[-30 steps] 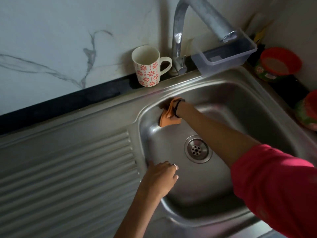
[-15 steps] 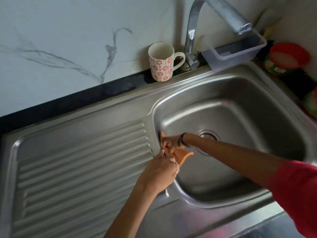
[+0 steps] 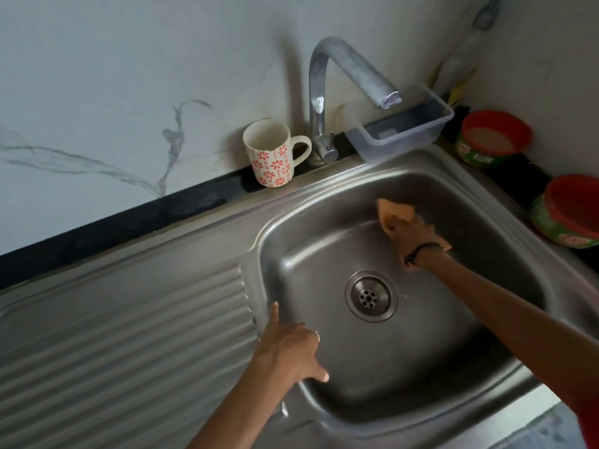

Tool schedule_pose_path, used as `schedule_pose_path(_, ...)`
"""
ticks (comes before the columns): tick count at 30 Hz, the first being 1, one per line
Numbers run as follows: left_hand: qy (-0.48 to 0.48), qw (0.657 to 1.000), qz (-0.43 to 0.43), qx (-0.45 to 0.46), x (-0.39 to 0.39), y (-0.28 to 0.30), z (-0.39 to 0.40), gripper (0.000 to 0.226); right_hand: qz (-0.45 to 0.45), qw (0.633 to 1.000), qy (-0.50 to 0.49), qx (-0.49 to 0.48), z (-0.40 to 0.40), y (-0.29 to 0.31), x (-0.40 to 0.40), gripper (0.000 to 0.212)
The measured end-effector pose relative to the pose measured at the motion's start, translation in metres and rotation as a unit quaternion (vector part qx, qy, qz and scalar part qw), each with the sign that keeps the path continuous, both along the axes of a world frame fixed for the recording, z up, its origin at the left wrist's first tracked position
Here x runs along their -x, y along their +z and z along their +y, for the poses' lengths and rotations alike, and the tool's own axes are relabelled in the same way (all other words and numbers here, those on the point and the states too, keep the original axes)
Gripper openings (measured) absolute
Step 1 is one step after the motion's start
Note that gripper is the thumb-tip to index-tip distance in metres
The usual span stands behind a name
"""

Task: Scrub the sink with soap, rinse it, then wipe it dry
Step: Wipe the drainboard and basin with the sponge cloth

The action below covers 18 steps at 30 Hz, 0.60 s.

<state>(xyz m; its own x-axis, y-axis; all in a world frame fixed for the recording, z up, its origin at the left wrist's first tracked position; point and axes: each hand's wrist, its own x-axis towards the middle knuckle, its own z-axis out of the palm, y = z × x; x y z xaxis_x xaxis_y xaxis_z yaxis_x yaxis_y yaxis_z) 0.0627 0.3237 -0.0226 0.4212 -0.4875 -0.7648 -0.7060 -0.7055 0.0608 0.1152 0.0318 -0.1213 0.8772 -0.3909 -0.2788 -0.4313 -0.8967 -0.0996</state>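
A: Entry. Right hand [image 3: 413, 236] presses an orange cloth [image 3: 393, 215] against the far wall of the stainless sink [image 3: 324, 241], fingers apparently curled round it, though blur hides the grip.

B: Left hand [image 3: 291, 345]?

A: Fingers spread, holding nothing, resting on the basin's left rim beside the ribbed drainboard [image 3: 129, 335]. Drain [image 3: 371, 296] uncovered, mid-basin.

B: Surroundings?

A: Flowered mug [image 3: 272, 153] just left of the tap [image 3: 324, 102]; clear plastic tub [image 3: 405, 131] under the spout; two red-lidded tubs [image 3: 492, 137] on the worktop, right.
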Motion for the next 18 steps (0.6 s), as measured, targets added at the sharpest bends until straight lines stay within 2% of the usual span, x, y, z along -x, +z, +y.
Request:
schedule_pose_path(3, -0.027, 0.997, -0.028, -0.060, -0.004, 0.002, -0.008, 0.059, 0.083, 0.997, -0.002, -0.006, -0.024, -0.038, -0.001, 0.057)
schedule_pose_path(7, -0.018, 0.997, -0.067, -0.042, -0.004, -0.002, -0.006, 0.049, 0.111, 0.991, -0.044, -0.063, -0.021, -0.068, 0.000, 0.081)
schedule_pose_path(11, 0.000, 0.993, -0.121, 0.015, 0.004, -0.009, 0.009, 0.046, 0.079, 0.993, -0.076, -0.046, 0.001, -0.067, 0.006, 0.070)
schedule_pose_path(18, 0.064, 0.977, -0.157, 0.128, 0.020, -0.015, 0.031, 0.053, 0.047, 0.989, -0.084, -0.110, 0.043, -0.080, -0.004, 0.054)
